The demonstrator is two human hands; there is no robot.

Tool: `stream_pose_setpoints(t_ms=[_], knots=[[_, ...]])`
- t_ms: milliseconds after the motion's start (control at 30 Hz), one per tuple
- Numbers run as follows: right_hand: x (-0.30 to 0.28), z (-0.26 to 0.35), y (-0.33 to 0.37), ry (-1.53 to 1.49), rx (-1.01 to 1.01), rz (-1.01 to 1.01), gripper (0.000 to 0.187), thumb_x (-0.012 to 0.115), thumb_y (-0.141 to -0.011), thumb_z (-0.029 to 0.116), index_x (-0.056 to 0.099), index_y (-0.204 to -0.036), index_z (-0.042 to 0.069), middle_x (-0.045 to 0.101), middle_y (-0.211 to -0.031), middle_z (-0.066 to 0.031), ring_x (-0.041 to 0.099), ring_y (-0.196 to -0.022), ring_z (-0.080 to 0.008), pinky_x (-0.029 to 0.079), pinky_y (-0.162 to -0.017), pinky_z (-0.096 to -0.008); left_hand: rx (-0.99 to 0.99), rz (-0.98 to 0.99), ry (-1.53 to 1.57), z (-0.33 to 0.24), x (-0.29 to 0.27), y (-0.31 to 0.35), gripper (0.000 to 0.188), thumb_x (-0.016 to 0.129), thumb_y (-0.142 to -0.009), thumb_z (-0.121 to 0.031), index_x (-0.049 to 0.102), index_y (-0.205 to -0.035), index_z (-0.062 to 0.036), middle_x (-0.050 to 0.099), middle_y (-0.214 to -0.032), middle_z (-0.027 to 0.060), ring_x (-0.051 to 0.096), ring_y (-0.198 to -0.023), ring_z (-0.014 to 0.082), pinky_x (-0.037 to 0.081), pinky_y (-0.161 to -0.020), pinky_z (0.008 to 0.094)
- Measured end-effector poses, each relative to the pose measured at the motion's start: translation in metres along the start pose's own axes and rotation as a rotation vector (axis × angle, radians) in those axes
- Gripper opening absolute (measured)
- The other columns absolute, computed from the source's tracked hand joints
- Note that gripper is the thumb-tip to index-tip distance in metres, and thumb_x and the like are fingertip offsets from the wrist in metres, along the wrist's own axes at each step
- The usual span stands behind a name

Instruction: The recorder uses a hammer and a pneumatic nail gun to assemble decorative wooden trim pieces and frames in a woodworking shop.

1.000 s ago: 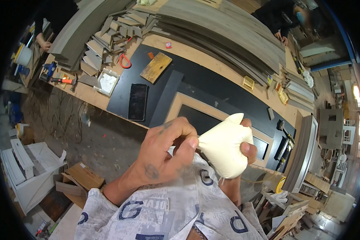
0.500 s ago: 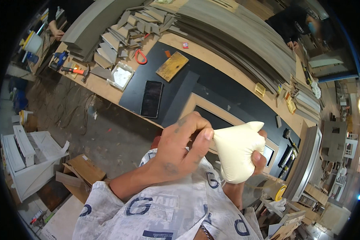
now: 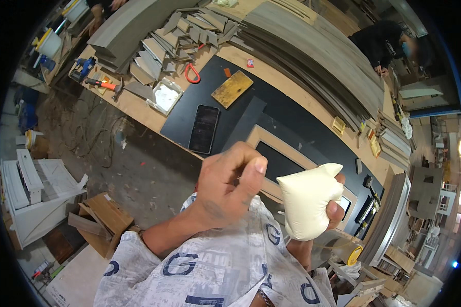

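Note:
In my right hand (image 3: 335, 210) is a plump, cream-coloured bag (image 3: 310, 204), which looks soft and filled. The fingers wrap its right side, and a pointed corner sticks up at the top. My left hand (image 3: 228, 187) is closed to the left of the bag, apart from it, with thumb and forefinger pressed together. Whatever might be between those fingertips is too small to make out. Beyond the hands, a pale wood-edged frame (image 3: 284, 148) with a dark middle lies on a black panel (image 3: 189, 112).
On the bench are a phone (image 3: 205, 129), a yellowish block (image 3: 232, 89), red-handled scissors (image 3: 192, 73), a white tray (image 3: 165, 96) and a hammer (image 3: 105, 84). Grey boards (image 3: 312, 51) are stacked behind. Two people stand at the far side. A cardboard box (image 3: 107, 217) is at lower left.
My left hand has let go of the bag's left corner and moved slightly left, leaving a gap. The bag, still in my right hand, sits slightly lower and further right. The view has shifted a little.

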State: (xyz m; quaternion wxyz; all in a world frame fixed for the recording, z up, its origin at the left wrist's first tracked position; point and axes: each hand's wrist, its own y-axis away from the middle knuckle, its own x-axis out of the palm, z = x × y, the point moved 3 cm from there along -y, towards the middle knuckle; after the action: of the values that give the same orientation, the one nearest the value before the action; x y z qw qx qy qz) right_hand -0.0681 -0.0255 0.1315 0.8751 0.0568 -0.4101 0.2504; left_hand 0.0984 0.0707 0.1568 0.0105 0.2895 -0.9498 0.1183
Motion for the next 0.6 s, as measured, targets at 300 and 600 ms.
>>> stream_pose_setpoints(t_ms=[300, 600], knots=[[-0.001, -0.003, -0.007, -0.176, 0.077, -0.108, 0.047, 0.062, -0.075, 0.029, 0.047, -0.116, 0.012, 0.062, -0.104, -0.0180, 0.068, -0.090, -0.0351, 0.059, -0.077, -0.0500, -0.174, 0.106, 0.359, 0.001, -0.001, -0.003, 0.021, 0.050, -0.102, -0.016, 0.058, -0.103, 0.0031, 0.062, -0.087, 0.0080, 0.061, -0.073, 0.0116, 0.051, -0.067, 0.0248], [-0.009, -0.008, -0.011, -0.251, 0.154, -0.094, 0.050, 0.062, -0.075, 0.028, 0.047, -0.119, 0.011, 0.063, -0.103, -0.0180, 0.068, -0.083, -0.0348, 0.060, -0.071, -0.0507, -0.154, 0.101, 0.358, 0.001, -0.004, -0.007, 0.024, 0.051, -0.102, -0.016, 0.060, -0.106, 0.0053, 0.063, -0.089, 0.0084, 0.063, -0.078, 0.0133, 0.053, -0.070, 0.0257]])
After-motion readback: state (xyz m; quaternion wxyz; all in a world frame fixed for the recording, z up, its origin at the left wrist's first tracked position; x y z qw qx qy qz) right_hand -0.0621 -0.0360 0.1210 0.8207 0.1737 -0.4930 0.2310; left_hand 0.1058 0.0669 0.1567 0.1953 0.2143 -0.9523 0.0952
